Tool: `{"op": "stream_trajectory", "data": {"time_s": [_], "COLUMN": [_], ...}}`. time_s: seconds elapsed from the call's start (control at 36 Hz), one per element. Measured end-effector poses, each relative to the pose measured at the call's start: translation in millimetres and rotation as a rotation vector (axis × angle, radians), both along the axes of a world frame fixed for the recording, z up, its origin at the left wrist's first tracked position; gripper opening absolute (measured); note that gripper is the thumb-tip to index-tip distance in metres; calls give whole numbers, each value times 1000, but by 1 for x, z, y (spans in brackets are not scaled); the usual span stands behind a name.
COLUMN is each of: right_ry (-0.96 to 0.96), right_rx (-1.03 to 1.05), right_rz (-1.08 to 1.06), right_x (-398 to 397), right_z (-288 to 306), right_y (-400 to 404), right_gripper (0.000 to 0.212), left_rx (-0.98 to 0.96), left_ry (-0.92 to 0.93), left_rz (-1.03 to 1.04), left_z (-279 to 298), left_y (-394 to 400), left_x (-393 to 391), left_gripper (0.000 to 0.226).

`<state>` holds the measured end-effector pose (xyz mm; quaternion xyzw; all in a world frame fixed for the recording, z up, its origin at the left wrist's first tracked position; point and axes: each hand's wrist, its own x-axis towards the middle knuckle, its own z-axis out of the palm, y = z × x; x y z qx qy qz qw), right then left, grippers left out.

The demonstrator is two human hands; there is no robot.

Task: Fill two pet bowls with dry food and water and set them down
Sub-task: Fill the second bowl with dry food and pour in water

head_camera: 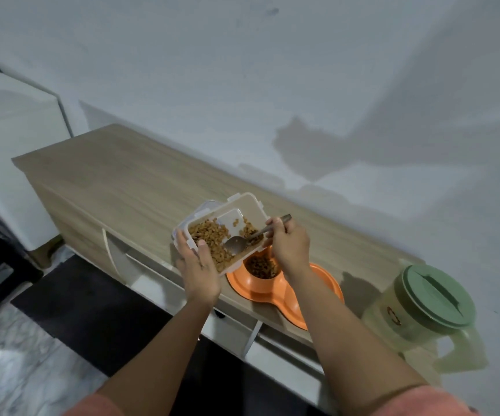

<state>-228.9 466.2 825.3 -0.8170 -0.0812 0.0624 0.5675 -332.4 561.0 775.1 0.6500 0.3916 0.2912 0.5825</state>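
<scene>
On one long wooden cabinet top (116, 172) stood one green-lidded translucent plastic jug (422, 313) and one orange double pet bowl (275, 291). Its kibble-filled cup (262, 267) lay directly below the right hand (287, 244), which pinched one metal spoon (242, 240); the left hand (199, 271) gripped one clear rectangular kibble container (221, 229).

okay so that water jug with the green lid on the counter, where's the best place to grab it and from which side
Take the water jug by its side handle, probably with the right hand once it puts down the spoon. The handle sticks out toward the near right, away from the orange pet bowl, so come in from that side. The green lid looks too wide and flat to grip securely.
</scene>
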Motion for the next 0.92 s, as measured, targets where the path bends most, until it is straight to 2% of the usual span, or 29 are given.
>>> {"op": "stream_trajectory", "data": {"time_s": [0.19,0.39,0.67,0.92], "right_ry": [268,390,456,436], "right_rx": [56,189,343,411], "right_rz": [-3,-126,-228,-303], "right_x": [-6,-5,7,19], "right_z": [-11,-11,-3,5], "right_y": [0,-6,-12,-15], "right_gripper": [30,27,28,27], "left_rx": [-92,-71,-143,-154], "left_ry": [-42,-5,4,13], "left_rz": [28,0,66,126], "left_z": [13,19,19,4], "left_y": [-13,-16,-18,-8], "left_x": [3,9,19,27], "left_gripper": [57,58,57,57]}}
